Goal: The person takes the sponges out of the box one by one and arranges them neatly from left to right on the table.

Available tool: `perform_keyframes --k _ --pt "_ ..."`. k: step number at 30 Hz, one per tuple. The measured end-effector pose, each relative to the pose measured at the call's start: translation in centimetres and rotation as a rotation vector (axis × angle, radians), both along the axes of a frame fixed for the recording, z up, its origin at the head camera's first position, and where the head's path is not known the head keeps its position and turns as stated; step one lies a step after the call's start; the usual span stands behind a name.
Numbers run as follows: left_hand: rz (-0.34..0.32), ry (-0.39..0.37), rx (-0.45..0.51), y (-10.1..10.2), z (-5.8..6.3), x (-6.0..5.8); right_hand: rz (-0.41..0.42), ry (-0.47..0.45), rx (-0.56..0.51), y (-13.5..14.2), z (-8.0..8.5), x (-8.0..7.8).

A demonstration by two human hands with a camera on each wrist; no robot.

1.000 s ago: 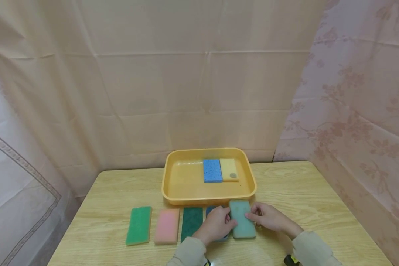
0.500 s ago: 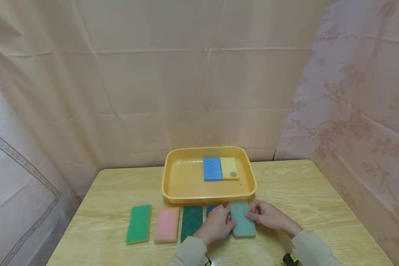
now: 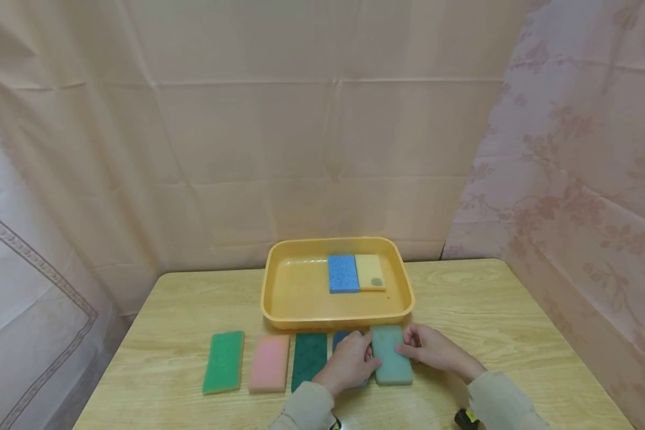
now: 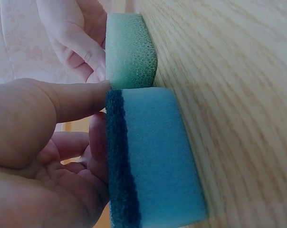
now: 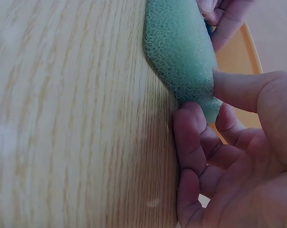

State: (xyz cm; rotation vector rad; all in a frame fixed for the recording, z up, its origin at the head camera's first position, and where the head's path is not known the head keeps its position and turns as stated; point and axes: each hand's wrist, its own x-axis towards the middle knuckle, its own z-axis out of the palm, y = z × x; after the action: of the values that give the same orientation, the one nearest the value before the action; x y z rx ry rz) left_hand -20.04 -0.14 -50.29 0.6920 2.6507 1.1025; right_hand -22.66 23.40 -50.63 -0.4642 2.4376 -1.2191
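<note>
A pale green sponge (image 3: 393, 365) lies at the right end of a row in front of the tray. My right hand (image 3: 435, 349) pinches its right edge, thumb on top and curled fingers along the side, as the right wrist view shows. At the opposite edge, my left hand (image 3: 346, 361) has its thumb over the green sponge and its other fingers curled. Below that hand sits a light blue sponge (image 4: 157, 152) with a dark scouring layer, partly hidden in the head view. The two sponges stand side by side, close together on the wooden table.
Farther left are a dark green pad (image 3: 309, 358), a pink sponge (image 3: 270, 364) and a bright green sponge (image 3: 223, 362). Behind the row, a yellow tray (image 3: 295, 295) contains a speckled blue sponge (image 3: 343, 275) and a yellow one (image 3: 368, 270). Curtains hang behind the table.
</note>
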Motion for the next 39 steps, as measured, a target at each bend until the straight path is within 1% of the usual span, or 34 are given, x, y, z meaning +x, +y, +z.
perform_keyframes --k 12,19,24,27,32,35,39 --pt "0.002 0.033 -0.014 -0.05 0.12 0.19 0.008 0.021 0.02 -0.12 -0.35 -0.33" --pt "0.018 -0.006 0.004 -0.22 0.14 0.18 0.018 0.028 0.03 -0.34 -0.17 -0.3" --pt "0.016 -0.002 0.017 -0.35 -0.02 0.23 0.021 0.026 0.034 -0.44 -0.03 -0.22" --pt "0.026 -0.008 0.036 -0.41 -0.07 0.25 0.017 0.021 0.028 -0.46 -0.01 -0.25" --pt "0.047 -0.023 0.079 -0.45 -0.14 0.23 0.007 -0.002 -0.003 -0.37 0.03 -0.25" --pt "0.048 -0.039 0.074 -0.46 -0.22 0.28 0.005 -0.02 -0.012 -0.25 -0.01 -0.06" --pt "0.04 -0.043 0.075 -0.48 -0.38 0.35 -0.005 -0.03 -0.016 -0.09 0.13 0.36"
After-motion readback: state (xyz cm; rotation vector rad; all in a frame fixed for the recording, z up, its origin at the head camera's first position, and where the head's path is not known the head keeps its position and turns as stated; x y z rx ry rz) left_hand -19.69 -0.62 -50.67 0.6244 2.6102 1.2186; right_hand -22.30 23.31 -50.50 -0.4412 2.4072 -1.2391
